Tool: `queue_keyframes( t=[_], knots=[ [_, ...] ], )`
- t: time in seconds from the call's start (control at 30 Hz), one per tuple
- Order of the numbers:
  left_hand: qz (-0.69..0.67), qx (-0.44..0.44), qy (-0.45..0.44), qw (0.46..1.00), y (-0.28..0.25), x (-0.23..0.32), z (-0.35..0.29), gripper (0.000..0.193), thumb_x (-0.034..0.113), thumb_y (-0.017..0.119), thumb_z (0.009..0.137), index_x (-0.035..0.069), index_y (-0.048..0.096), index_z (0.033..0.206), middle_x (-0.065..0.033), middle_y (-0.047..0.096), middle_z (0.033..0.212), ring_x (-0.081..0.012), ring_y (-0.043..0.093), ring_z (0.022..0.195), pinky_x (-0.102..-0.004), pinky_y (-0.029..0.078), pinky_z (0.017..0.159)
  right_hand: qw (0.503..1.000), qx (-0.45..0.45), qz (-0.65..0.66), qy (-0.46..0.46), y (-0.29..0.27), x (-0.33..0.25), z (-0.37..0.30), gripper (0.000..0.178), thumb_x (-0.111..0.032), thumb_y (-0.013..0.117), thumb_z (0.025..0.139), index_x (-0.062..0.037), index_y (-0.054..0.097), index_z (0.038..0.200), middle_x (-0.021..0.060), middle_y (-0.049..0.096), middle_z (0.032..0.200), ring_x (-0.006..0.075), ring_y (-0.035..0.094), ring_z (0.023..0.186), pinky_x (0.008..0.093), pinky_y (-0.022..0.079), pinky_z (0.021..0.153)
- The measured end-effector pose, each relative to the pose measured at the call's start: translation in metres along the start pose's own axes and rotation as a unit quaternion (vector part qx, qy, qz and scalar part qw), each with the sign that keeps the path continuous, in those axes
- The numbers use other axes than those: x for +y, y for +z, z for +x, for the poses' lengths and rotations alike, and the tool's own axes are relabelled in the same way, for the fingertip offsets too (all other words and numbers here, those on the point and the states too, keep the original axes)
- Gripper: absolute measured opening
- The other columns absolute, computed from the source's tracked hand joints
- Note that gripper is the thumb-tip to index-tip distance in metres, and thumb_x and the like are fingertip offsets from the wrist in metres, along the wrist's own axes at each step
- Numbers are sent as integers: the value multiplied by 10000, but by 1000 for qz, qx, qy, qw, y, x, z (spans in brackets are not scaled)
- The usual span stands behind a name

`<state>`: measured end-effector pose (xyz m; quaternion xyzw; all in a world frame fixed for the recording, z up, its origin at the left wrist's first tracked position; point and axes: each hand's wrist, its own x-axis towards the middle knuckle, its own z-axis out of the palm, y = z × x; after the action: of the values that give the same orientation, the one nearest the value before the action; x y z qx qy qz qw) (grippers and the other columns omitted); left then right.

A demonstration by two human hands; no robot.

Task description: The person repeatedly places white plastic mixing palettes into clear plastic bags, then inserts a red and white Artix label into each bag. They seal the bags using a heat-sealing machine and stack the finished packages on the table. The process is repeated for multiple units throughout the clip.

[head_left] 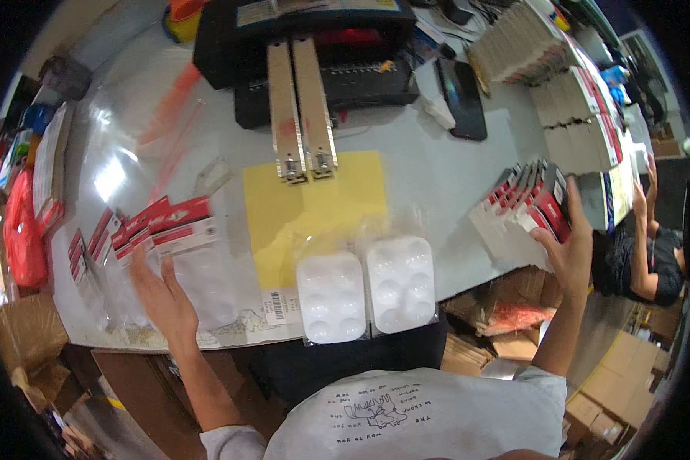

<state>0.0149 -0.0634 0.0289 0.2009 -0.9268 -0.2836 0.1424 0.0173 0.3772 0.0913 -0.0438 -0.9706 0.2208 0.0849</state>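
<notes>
Two white plastic paint palettes point(331, 297) in clear bags lie side by side at the table's front edge. To their left, several bagged packs with red-and-white header cards point(180, 225) overlap on the table. My left hand point(163, 295) rests at these packs, fingers stretched out and thumb apart, gripping nothing that I can see. On the right side, fanned red, black and white cards point(523, 201) stand in a small stack. My right hand point(571, 244) is closed on the near end of that card stack, thumb in front and fingers behind; the fingertips are partly hidden.
A black machine point(307, 77) with two metal arms point(303, 115) stands at the back, above a yellow sheet point(314, 199). A dark phone point(461, 98) lies right of it. Tall card stacks point(571, 115) line the right edge. Another person point(644, 261) works beyond.
</notes>
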Motion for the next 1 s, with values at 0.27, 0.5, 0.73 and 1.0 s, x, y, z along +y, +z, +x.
queue_keyframes(
  t=[0.27, 0.5, 0.73, 1.0],
  knots=[
    [-7, -197, 164, 967, 90, 85, -86, 314, 264, 704, 727, 34, 565, 890, -142, 464, 1012, -317, 455, 993, -418, 355, 863, 993, -106, -17, -54, -18, 71, 6, 1067, -397, 838, 507, 26, 330, 1344, 233, 351, 1381, 317, 347, 1293, 345, 279, 1057],
    [-57, -157, 201, 965, 98, 94, -81, 219, 189, 694, 733, 47, 569, 844, -116, 451, 984, -293, 450, 964, -406, 343, 844, 998, -64, -7, -13, -22, 60, 4, 1029, -489, 831, 470, -50, 435, 1313, 126, 436, 1360, 222, 350, 1309, 378, 247, 1017],
    [-257, -145, 158, 942, 101, 95, -88, 151, 116, 604, 818, 26, 484, 803, -123, 516, 940, -252, 495, 926, -357, 370, 864, 1000, -4, -23, -11, -20, 54, -8, 875, -512, 805, 480, -154, 539, 1233, 44, 557, 1246, 145, 498, 1153, 350, 237, 924],
    [-512, -252, -102, 815, 63, 95, -85, 300, 219, 488, 932, -53, 498, 1057, -142, 587, 1006, -189, 544, 890, -291, 437, 804, 997, -15, -61, 40, -15, 49, -16, 834, -500, 803, 516, -134, 542, 1218, 70, 575, 1204, 155, 477, 1143, 382, 227, 933]
  ],
)
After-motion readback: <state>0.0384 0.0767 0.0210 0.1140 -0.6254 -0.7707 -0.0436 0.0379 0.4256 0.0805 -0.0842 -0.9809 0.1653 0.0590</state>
